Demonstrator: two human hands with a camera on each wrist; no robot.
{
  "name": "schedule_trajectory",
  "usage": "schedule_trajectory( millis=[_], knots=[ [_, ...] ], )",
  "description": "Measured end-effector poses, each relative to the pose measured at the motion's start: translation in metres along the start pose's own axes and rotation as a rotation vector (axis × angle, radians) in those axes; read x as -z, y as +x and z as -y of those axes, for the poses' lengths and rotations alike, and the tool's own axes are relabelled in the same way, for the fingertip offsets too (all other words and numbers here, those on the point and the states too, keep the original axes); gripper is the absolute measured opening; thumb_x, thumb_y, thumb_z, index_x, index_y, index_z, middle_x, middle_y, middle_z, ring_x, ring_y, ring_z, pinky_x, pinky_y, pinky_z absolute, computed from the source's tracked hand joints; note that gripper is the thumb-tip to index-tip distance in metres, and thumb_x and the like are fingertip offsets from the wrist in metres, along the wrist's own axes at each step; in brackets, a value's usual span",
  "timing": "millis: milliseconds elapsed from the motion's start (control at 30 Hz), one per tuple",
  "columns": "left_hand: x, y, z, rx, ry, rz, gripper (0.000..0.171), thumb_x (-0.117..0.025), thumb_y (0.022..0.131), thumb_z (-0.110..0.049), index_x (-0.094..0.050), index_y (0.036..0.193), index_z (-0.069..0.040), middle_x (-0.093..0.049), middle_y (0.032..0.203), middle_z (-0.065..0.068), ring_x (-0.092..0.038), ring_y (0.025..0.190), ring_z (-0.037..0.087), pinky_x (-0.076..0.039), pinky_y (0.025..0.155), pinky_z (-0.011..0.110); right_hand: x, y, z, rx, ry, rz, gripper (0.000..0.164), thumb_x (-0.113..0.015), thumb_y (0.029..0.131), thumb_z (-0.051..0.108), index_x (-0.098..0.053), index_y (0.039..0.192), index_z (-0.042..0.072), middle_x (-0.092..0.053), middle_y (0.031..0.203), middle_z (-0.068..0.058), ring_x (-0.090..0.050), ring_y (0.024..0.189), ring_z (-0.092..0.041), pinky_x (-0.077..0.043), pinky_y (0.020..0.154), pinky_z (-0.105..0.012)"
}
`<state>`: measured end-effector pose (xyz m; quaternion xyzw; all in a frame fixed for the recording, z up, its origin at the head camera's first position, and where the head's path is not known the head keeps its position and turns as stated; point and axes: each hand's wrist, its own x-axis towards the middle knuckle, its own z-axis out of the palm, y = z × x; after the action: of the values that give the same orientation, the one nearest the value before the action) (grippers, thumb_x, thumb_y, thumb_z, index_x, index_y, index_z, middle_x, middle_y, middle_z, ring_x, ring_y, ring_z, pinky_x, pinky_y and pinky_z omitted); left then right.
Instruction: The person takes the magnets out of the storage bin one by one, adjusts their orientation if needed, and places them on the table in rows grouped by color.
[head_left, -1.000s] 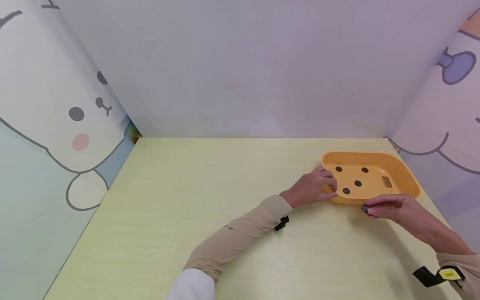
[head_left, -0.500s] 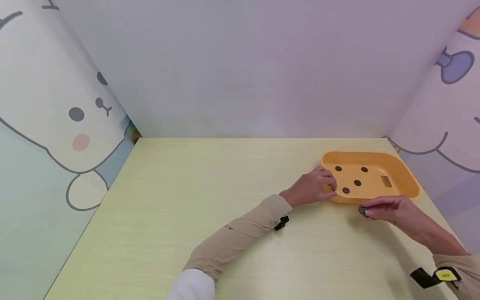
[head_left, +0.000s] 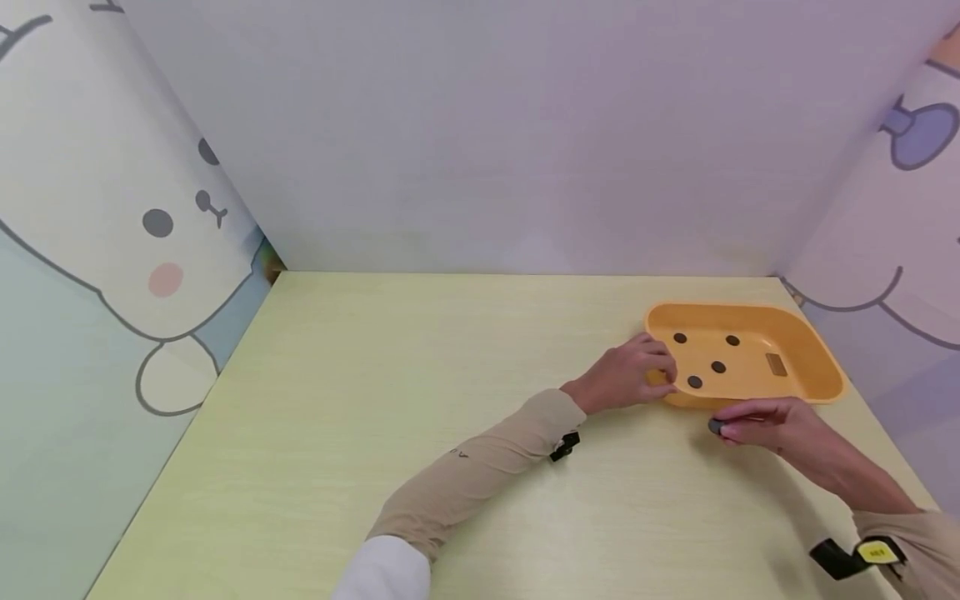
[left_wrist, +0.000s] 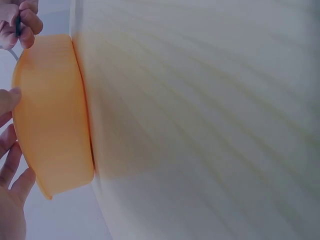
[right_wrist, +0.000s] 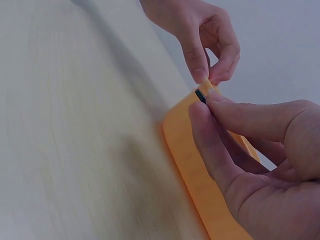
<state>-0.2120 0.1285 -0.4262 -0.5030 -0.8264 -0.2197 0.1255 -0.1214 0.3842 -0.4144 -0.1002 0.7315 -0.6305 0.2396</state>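
An orange plastic tray (head_left: 810, 367) stands on the right part of the table. My left hand (head_left: 626, 375) grips its left rim with bent fingers; in the right wrist view that hand's thumb and fingers meet at the tray edge. In front of the tray's near wall, my right hand (head_left: 783, 433) pinches a small round dark disc (head_left: 716, 426) between thumb and fingers. The right wrist view shows this disc (right_wrist: 201, 95) edge-on, largely covered by the fingertips. Several similar dark discs (head_left: 718, 367) lie flat on the tray floor.
A small brown rectangle (head_left: 776, 364) shows on the tray floor at the right. The pale wooden table (head_left: 450, 350) runs back to a plain wall (head_left: 487, 142). Side walls (head_left: 82, 333) with cartoon animals flank it. A black wrist mount (head_left: 855, 557) sits on the right sleeve.
My right hand has moved a little left and nearer to me, still pinching the disc. The left hand and the tray hold their place; the head view has shifted slightly.
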Motion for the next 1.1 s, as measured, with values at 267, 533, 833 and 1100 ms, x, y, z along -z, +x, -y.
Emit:
schedule_trajectory(
  millis=[267, 533, 833, 1100],
  knots=[
    [-0.004, 0.000, 0.001, -0.001, -0.004, -0.001, 0.011, -0.067, 0.088, -0.033, -0.068, 0.087, -0.022, -0.060, 0.097, -0.011, -0.047, 0.095, 0.005, -0.036, 0.081, 0.010, -0.002, 0.003, -0.005, -0.024, 0.004, 0.005, 0.023, -0.054, 0.093, -0.003, -0.067, 0.112, 0.000, -0.070, 0.104, -0.003, -0.067, 0.092, -0.017, -0.052, 0.078, -0.031],
    [-0.002, 0.000, 0.001, -0.026, -0.028, -0.024, 0.011, -0.068, 0.088, -0.032, -0.068, 0.086, -0.021, -0.060, 0.097, -0.009, -0.049, 0.095, 0.007, -0.036, 0.082, 0.011, -0.004, 0.007, -0.011, -0.057, -0.039, -0.028, 0.023, -0.058, 0.092, 0.002, -0.066, 0.113, -0.003, -0.070, 0.104, -0.003, -0.067, 0.093, -0.018, -0.052, 0.078, -0.031],
    [-0.002, 0.002, 0.003, -0.011, -0.005, 0.003, 0.012, -0.067, 0.088, -0.034, -0.069, 0.087, -0.022, -0.060, 0.097, -0.011, -0.048, 0.095, 0.005, -0.037, 0.081, 0.009, -0.007, 0.014, -0.016, -0.080, -0.057, -0.031, 0.024, -0.060, 0.092, 0.005, -0.065, 0.114, -0.003, -0.070, 0.104, -0.002, -0.067, 0.093, -0.016, -0.052, 0.078, -0.029],
    [-0.003, 0.002, 0.003, -0.003, -0.005, 0.016, 0.011, -0.066, 0.089, -0.034, -0.068, 0.088, -0.023, -0.060, 0.098, -0.011, -0.048, 0.095, 0.005, -0.037, 0.080, 0.009, -0.010, 0.018, -0.021, -0.064, -0.081, -0.026, 0.024, -0.060, 0.092, 0.005, -0.064, 0.113, -0.006, -0.070, 0.104, -0.002, -0.068, 0.092, -0.015, -0.052, 0.077, -0.027]
  ],
)
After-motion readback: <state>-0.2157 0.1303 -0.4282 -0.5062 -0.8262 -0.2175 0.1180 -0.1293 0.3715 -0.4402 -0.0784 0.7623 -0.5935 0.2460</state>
